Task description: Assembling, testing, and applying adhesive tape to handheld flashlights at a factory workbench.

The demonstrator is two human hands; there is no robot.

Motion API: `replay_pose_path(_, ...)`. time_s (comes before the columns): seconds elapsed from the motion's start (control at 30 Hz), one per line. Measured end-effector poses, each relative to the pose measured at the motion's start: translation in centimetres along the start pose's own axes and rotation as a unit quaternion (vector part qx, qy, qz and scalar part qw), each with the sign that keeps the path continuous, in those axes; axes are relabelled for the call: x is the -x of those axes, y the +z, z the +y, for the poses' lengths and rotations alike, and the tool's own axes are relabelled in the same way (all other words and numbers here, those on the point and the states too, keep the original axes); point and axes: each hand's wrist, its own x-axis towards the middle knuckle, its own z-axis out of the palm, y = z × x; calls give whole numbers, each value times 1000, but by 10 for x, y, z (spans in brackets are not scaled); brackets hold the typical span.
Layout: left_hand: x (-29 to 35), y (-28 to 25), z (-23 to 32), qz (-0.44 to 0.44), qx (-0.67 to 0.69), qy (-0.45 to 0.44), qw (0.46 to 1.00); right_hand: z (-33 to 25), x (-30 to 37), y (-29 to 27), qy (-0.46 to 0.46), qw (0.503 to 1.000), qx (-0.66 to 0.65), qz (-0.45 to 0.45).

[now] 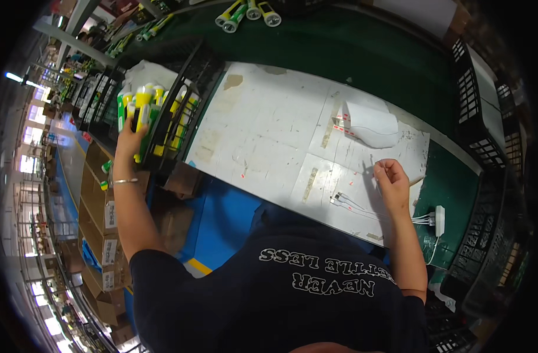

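Observation:
At the left, my left hand [129, 140] reaches into a black plastic crate [189, 62] and closes round a yellow flashlight [143, 115]. Several more green, yellow and white flashlights [178, 109] lie packed about it, beside a crumpled white plastic bag [151, 73]. My right hand [391, 175] hovers over the right part of a worn white board [257, 123], its fingers curled and thumb pressed to them. Whatever may be between those fingertips is too small to make out. Just beyond it lies a curled white label strip [372, 123] with red marks. Thin white charging cables [345, 201] rest nearer me.
A white multi-port charger [439, 220] sits right of my forearm on the green bench [316, 56]. Several flashlights [248, 15] lie at the far edge. Black crates [480, 100] line the right side. Cardboard boxes [98, 217] stand on the floor at left.

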Motion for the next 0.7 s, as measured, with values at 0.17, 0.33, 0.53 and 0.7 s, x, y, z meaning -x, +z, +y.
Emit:
replay_pose_path(0.17, -18, 23, 76, 158, -69, 145, 974, 5, -1, 4, -43, 986, 151, 57)
replay_pose_path(0.33, -42, 84, 245, 162, 100, 313, 930, -10, 3, 12, -180, 925, 322, 90)
replay_pose_path(0.53, -125, 215, 340, 17, 60, 287, 956, -9, 3, 11, -135, 937, 306, 96)
replay_pose_path(0.7, -182, 269, 396, -59, 8, 227, 972, 2, 4, 5, -176, 924, 330, 80)
